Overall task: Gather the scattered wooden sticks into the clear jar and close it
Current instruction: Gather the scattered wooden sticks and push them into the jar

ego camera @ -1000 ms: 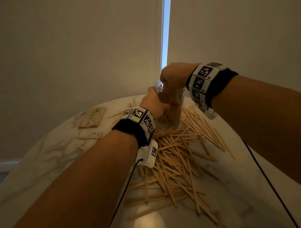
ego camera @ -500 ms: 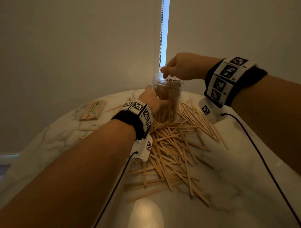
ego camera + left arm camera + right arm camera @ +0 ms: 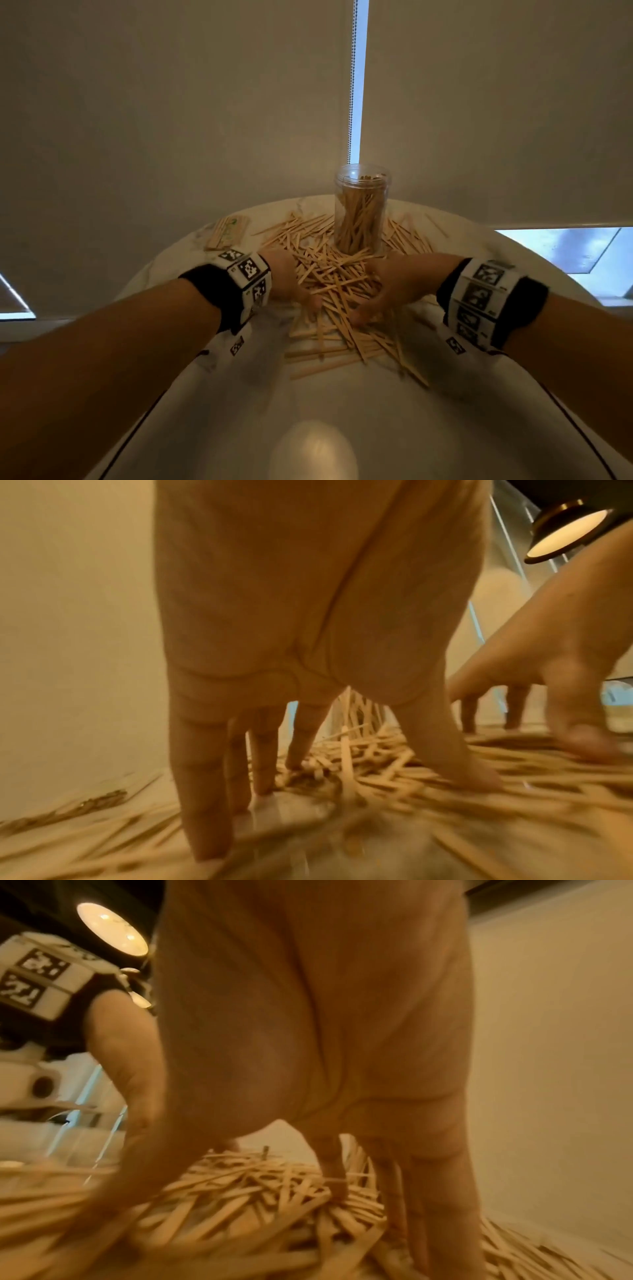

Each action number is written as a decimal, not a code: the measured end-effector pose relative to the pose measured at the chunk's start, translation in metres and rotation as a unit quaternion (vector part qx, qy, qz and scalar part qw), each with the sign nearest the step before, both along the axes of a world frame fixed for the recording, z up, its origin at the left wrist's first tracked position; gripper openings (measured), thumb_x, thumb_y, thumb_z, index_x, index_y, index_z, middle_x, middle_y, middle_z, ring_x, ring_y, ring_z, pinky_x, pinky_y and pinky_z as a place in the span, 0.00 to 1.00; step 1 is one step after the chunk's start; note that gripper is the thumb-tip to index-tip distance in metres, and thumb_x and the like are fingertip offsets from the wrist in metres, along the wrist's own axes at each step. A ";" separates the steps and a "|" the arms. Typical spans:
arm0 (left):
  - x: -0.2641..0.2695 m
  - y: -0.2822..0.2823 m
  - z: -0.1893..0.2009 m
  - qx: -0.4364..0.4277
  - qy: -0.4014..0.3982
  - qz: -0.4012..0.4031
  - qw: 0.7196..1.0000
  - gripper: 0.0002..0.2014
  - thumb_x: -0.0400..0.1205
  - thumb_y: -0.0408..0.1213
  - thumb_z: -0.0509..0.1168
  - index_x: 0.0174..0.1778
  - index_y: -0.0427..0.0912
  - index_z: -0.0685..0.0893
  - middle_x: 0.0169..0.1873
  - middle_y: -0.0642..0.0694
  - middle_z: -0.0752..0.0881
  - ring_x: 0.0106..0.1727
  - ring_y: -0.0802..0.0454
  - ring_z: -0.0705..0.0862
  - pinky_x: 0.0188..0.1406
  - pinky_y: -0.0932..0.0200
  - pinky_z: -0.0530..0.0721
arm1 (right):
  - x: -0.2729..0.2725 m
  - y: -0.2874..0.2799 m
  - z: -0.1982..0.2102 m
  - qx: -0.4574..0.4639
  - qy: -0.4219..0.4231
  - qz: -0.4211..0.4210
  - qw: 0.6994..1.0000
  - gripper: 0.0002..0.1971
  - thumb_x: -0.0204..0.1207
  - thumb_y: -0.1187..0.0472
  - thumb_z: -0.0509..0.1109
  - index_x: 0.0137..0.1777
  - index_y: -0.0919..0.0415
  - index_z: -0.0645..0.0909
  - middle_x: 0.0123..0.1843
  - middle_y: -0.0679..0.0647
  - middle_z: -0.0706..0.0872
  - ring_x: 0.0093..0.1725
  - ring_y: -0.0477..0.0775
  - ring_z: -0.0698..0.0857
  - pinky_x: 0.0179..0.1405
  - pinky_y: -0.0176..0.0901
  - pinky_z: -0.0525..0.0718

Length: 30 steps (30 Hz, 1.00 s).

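Note:
A clear jar (image 3: 361,209) stands upright and lidless at the back of the table, packed with wooden sticks. In front of it lies a loose heap of scattered sticks (image 3: 329,284). My left hand (image 3: 294,284) is down at the heap's left side and my right hand (image 3: 380,294) at its right side. In the left wrist view the left hand's fingers (image 3: 205,791) point straight down, spread, tips on the table and the sticks (image 3: 369,756). The right wrist view shows the right hand's fingers (image 3: 441,1191) likewise spread on the pile (image 3: 257,1185). No lid is in view.
A round marble table (image 3: 342,411) carries everything. A wrapped bundle of sticks (image 3: 227,231) lies at the back left. Roller blinds and a bead chain (image 3: 351,82) hang just behind the jar. Cables run from both wristbands toward me.
Both hands have left the jar and dropped toward me onto the stick heap, one on each side. The jar now stands alone.

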State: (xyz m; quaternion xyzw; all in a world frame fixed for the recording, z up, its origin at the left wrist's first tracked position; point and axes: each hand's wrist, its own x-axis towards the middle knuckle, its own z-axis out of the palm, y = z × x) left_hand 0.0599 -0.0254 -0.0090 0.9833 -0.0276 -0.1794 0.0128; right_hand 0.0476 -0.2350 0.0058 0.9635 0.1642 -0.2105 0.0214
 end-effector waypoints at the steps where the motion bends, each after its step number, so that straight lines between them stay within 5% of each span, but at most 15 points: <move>1: -0.006 -0.001 -0.004 -0.006 -0.003 0.000 1.000 0.32 0.66 0.70 0.75 0.42 0.42 0.81 0.36 0.46 0.80 0.36 0.50 0.76 0.30 0.58 0.72 | -0.004 0.004 -0.005 -0.010 -0.010 0.011 1.000 0.46 0.61 0.23 0.71 0.69 0.58 0.78 0.65 0.55 0.83 0.61 0.57 0.82 0.63 0.52 0.82; 3: -0.016 -0.004 -0.007 -0.012 -0.036 0.001 0.999 0.27 0.70 0.62 0.77 0.40 0.40 0.82 0.35 0.46 0.82 0.35 0.50 0.78 0.30 0.57 0.74 | -0.005 0.008 -0.012 0.007 -0.041 0.018 0.999 0.40 0.63 0.26 0.73 0.62 0.59 0.81 0.57 0.55 0.87 0.54 0.57 0.85 0.55 0.51 0.86; 7: -0.029 -0.004 -0.003 -0.039 -0.075 0.028 0.996 0.26 0.77 0.49 0.77 0.64 0.36 0.81 0.56 0.41 0.87 0.47 0.48 0.81 0.45 0.56 0.81 | -0.012 0.011 -0.012 0.035 -0.062 0.009 0.997 0.16 0.73 0.48 0.76 0.49 0.61 0.86 0.48 0.57 0.88 0.47 0.57 0.86 0.39 0.46 0.85; 9: -0.035 -0.003 -0.003 -0.055 -0.090 0.044 0.993 0.25 0.79 0.44 0.75 0.68 0.37 0.79 0.57 0.41 0.86 0.47 0.48 0.79 0.45 0.58 0.80 | -0.018 0.008 -0.015 0.044 -0.076 0.000 0.996 0.12 0.76 0.51 0.74 0.38 0.60 0.82 0.39 0.54 0.85 0.39 0.54 0.82 0.31 0.41 0.80; 13: -0.051 -0.005 -0.004 -0.124 -0.103 0.037 0.986 0.16 0.81 0.50 0.72 0.60 0.48 0.81 0.50 0.47 0.83 0.49 0.49 0.80 0.43 0.61 0.75 | -0.026 0.007 -0.024 0.043 -0.097 -0.005 0.994 0.23 0.72 0.37 0.72 0.51 0.58 0.86 0.45 0.53 0.88 0.43 0.53 0.85 0.43 0.45 0.88; 16: -0.066 -0.011 -0.011 -0.157 -0.096 0.007 0.983 0.19 0.76 0.59 0.74 0.53 0.51 0.81 0.48 0.51 0.84 0.50 0.51 0.80 0.43 0.62 0.75 | -0.037 0.007 -0.021 0.031 -0.087 -0.028 0.995 0.15 0.77 0.47 0.73 0.45 0.61 0.83 0.36 0.52 0.82 0.35 0.51 0.79 0.29 0.38 0.76; 20: -0.066 -0.014 -0.018 -0.114 -0.089 0.038 0.989 0.20 0.77 0.52 0.76 0.54 0.39 0.86 0.50 0.44 0.87 0.49 0.47 0.82 0.43 0.58 0.76 | -0.047 0.005 -0.017 0.029 -0.100 -0.060 0.993 0.13 0.77 0.55 0.71 0.37 0.61 0.76 0.33 0.51 0.76 0.32 0.50 0.75 0.28 0.38 0.74; 24: -0.063 -0.012 -0.014 -0.121 -0.091 0.063 0.986 0.16 0.81 0.44 0.73 0.60 0.37 0.87 0.52 0.42 0.88 0.50 0.46 0.85 0.45 0.57 0.79 | -0.059 0.001 -0.011 0.020 -0.103 -0.038 0.994 0.10 0.79 0.56 0.70 0.52 0.63 0.81 0.42 0.54 0.78 0.43 0.54 0.78 0.40 0.42 0.76; 26: -0.062 -0.012 -0.013 -0.112 -0.093 0.063 0.987 0.07 0.84 0.40 0.68 0.50 0.39 0.87 0.45 0.44 0.84 0.43 0.48 0.81 0.39 0.60 0.78 | -0.063 -0.002 -0.010 0.027 -0.103 -0.040 0.994 0.07 0.80 0.58 0.69 0.51 0.63 0.79 0.44 0.55 0.78 0.43 0.55 0.78 0.40 0.42 0.76; 28: -0.065 -0.011 -0.007 -0.122 -0.094 0.071 0.985 0.09 0.86 0.37 0.64 0.40 0.41 0.79 0.39 0.45 0.80 0.38 0.49 0.77 0.34 0.60 0.74 | -0.067 -0.003 -0.008 0.030 -0.101 -0.044 0.993 0.06 0.82 0.59 0.66 0.50 0.63 0.79 0.42 0.55 0.78 0.42 0.55 0.77 0.37 0.41 0.75; 30: -0.065 -0.009 -0.003 -0.118 -0.101 0.075 0.985 0.09 0.87 0.35 0.62 0.40 0.40 0.77 0.37 0.44 0.80 0.38 0.48 0.78 0.35 0.58 0.77 | -0.071 -0.006 -0.002 0.035 -0.111 -0.043 0.992 0.11 0.84 0.58 0.64 0.42 0.63 0.77 0.36 0.54 0.75 0.36 0.52 0.76 0.28 0.36 0.71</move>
